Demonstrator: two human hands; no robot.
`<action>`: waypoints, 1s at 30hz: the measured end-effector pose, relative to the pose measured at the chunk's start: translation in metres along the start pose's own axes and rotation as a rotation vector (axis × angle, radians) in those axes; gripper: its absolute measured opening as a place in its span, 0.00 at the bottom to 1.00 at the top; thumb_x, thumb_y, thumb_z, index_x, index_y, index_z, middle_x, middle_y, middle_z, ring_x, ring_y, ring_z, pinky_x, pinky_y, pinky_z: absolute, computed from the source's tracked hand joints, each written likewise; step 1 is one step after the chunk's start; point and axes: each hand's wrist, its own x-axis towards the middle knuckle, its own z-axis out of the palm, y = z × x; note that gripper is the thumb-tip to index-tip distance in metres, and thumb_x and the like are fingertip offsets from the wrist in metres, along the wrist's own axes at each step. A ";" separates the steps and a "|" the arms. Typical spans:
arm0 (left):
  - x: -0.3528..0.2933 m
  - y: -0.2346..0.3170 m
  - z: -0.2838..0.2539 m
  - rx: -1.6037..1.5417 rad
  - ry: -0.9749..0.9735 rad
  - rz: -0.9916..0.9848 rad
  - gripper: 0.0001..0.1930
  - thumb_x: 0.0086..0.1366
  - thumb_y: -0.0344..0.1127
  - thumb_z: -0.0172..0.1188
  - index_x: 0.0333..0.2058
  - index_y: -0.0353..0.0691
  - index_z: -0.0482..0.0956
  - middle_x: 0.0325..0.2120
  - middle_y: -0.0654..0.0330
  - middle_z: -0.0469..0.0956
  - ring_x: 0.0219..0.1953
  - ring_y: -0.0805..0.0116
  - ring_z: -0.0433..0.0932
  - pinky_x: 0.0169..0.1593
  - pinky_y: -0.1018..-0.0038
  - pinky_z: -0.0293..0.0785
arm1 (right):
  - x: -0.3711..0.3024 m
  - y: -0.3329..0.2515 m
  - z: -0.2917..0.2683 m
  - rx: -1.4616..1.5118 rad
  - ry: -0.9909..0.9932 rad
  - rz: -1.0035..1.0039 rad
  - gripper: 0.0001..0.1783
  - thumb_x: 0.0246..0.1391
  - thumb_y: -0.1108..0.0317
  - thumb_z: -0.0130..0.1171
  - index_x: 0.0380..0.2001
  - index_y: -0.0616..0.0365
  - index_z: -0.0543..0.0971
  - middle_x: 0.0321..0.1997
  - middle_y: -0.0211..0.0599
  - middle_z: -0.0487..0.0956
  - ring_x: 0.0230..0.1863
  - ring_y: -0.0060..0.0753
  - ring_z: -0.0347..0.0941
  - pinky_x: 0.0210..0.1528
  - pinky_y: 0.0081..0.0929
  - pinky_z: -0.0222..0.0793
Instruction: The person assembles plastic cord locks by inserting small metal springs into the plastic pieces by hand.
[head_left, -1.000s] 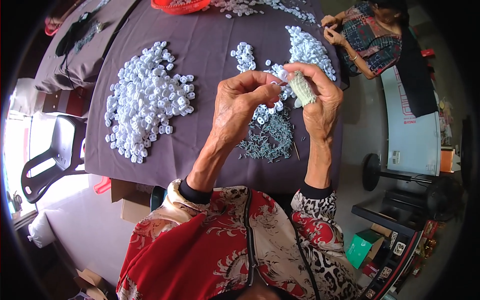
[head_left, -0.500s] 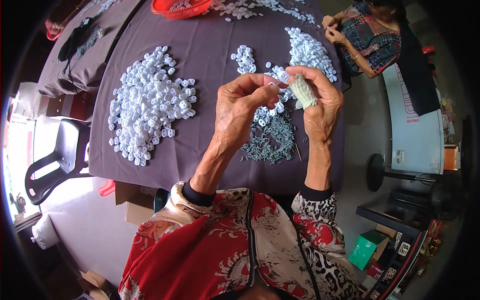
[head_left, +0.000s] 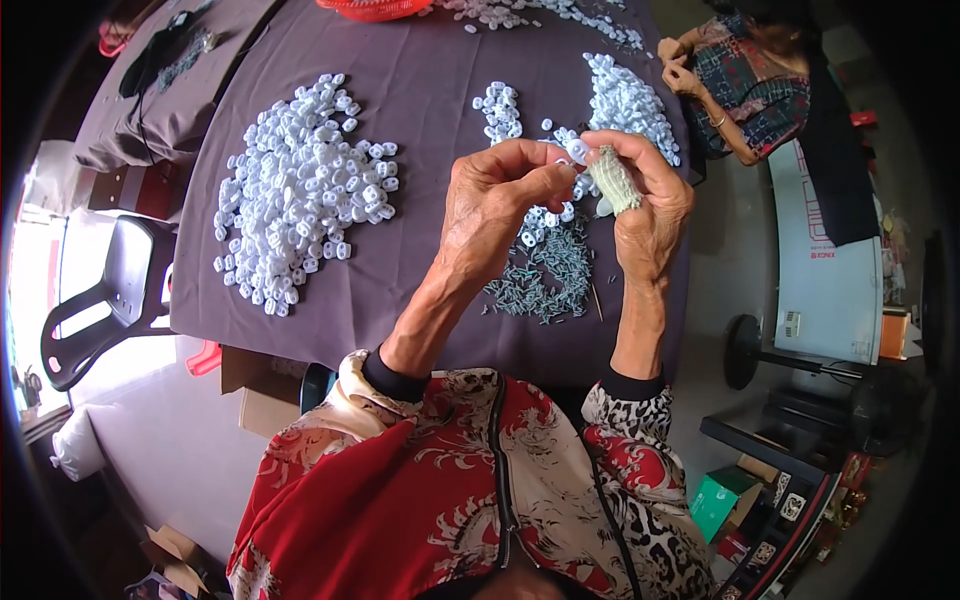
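Small white plastic piece (head_left: pixel 577 151) sits raised above the table, pinched at its rim between both hands' fingertips. Judgement: very light, rigid, smooth moulded plastic, so slippery, easy to flick away; best taken by the edges with thumb and forefinger, light pressure, no squeeze on the middle.

Left hand (head_left: pixel 492 205): grip pressed together, thumb and forefinger closed on the piece's left side. Right hand (head_left: pixel 645 195): forefinger and thumb meet the piece from the right; the remaining fingers curl round a pale green ribbed wad (head_left: pixel 613 180), which looks soft, probably compressible. Can't tell what it's made of.

Directly below the hands: a scatter of thin grey-green metal bits (head_left: pixel 545 280) on the purple table cloth (head_left: pixel 430 90), mixed with a few white pieces. Beside it, a thin stick-like tool (head_left: pixel 596 300) lies on the cloth.

Further out: big heap of white pieces (head_left: pixel 300 190) to the left, smaller heap (head_left: pixel 625 100) beyond the right hand, small cluster (head_left: pixel 497 108) between them. Red basket (head_left: pixel 375 8) at the far edge. Another person's hands (head_left: pixel 678 62) work at the far right corner. Grey chair (head_left: pixel 95 300) off the table's left side.
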 end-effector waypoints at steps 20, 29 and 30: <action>0.002 0.002 -0.004 0.048 0.040 0.047 0.10 0.52 0.29 0.61 0.31 0.28 0.77 0.21 0.59 0.76 0.23 0.76 0.73 0.29 0.82 0.69 | 0.002 0.005 0.002 -0.188 -0.071 -0.084 0.11 0.46 0.77 0.49 0.34 0.65 0.76 0.31 0.30 0.76 0.33 0.17 0.71 0.38 0.13 0.64; 0.005 -0.002 -0.008 -0.211 -0.001 -0.098 0.10 0.55 0.32 0.59 0.31 0.30 0.76 0.23 0.57 0.77 0.25 0.72 0.76 0.33 0.79 0.73 | -0.004 0.008 0.000 -0.154 -0.072 -0.071 0.21 0.41 0.73 0.60 0.42 0.62 0.73 0.39 0.33 0.75 0.39 0.23 0.71 0.42 0.20 0.66; 0.005 -0.003 -0.009 -0.208 0.007 -0.101 0.09 0.56 0.33 0.58 0.31 0.31 0.76 0.24 0.57 0.76 0.27 0.71 0.75 0.35 0.76 0.73 | -0.004 0.006 0.001 -0.152 -0.074 -0.071 0.21 0.41 0.73 0.60 0.42 0.62 0.73 0.39 0.33 0.75 0.39 0.23 0.71 0.42 0.20 0.66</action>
